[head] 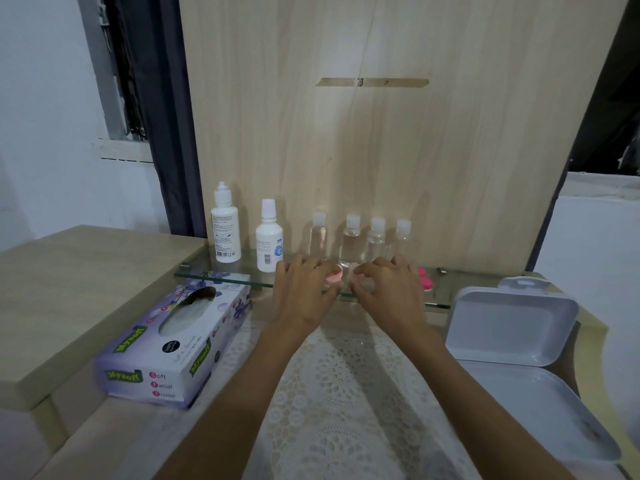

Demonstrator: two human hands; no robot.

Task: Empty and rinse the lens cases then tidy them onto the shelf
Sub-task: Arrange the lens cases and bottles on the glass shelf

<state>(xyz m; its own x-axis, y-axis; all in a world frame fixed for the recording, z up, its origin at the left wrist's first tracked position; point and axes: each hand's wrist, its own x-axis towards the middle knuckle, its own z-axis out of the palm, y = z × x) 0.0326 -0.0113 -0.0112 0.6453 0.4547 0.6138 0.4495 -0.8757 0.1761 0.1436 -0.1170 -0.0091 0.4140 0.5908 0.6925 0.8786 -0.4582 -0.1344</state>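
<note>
Head view: left hand (304,289) and right hand (391,289) pinched one pale pink lens case (335,277) between curled fingers on the glass shelf (214,273), one bright pink lens case (426,278) right of them, six bottles (268,237) beyond.

Left hand (304,289) partly hides perhaps a lens case (335,277).

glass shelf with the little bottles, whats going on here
A person works at the front edge of the clear glass shelf. The left-hand grip and right-hand grip both hold a small pale pink round lens case between them; which part each has is blurred. A brighter pink lens case sits on the shelf to the right; six capped bottles stand along its back.
</note>
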